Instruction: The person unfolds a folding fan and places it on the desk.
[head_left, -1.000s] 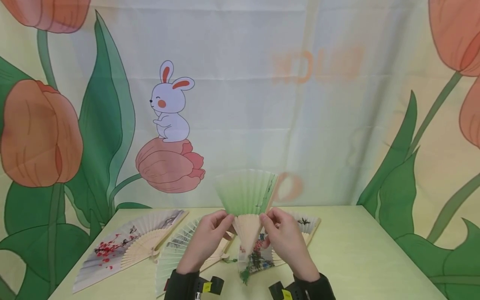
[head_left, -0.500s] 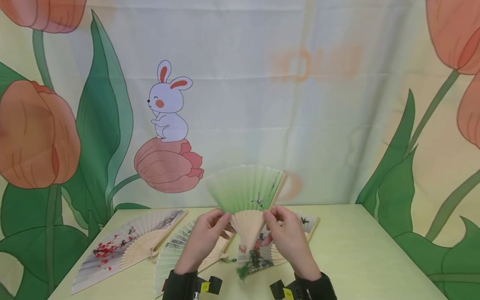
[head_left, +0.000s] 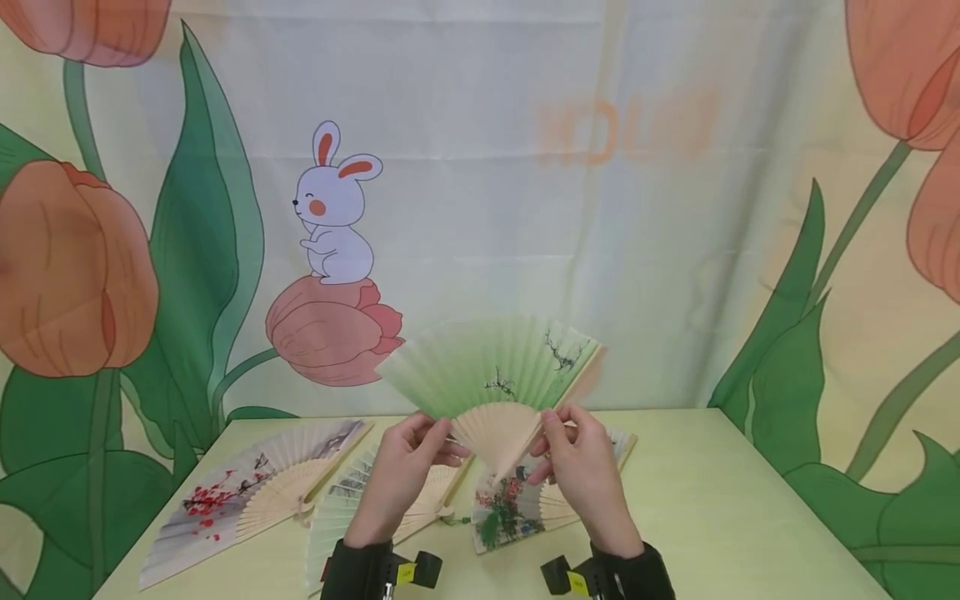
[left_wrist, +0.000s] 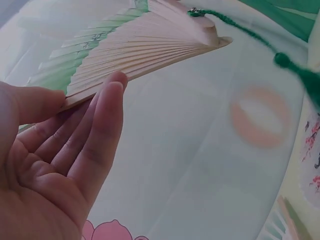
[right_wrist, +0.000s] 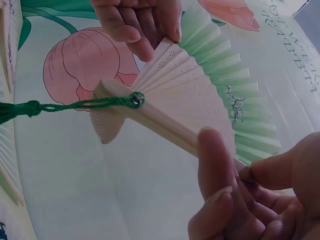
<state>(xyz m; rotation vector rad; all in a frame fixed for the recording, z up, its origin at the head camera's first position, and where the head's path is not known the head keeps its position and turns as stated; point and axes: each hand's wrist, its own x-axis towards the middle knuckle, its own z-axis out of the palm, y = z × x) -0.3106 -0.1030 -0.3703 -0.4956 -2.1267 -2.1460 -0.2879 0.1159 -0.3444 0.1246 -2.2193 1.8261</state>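
A green folding fan (head_left: 480, 371) with pale wooden ribs and dark blossom sprigs is held up, spread wide, above the table. My left hand (head_left: 405, 467) pinches its left outer rib between thumb and fingers; the left wrist view shows this grip on the rib's edge (left_wrist: 92, 97). At the opposite outer rib, my right hand (head_left: 581, 467) pinches with thumb and fingers. From the fan's pivot hangs a green tassel (right_wrist: 65, 106), seen in the right wrist view. Behind the hands lies a fan with red and green flowers (head_left: 502, 508), partly covered.
On the light green table (head_left: 720, 517), a grey fan with red blossoms (head_left: 217, 504) lies spread at left. Next to it is a pale green fan (head_left: 337, 508), partly behind the left forearm. A printed cloth (head_left: 480, 208) with tulips and a rabbit hangs behind the table.
The green fan has spread from partly folded to wide. Both hands have moved slightly apart and up, the fan rising with them. The tassel has left the head view's visible area.
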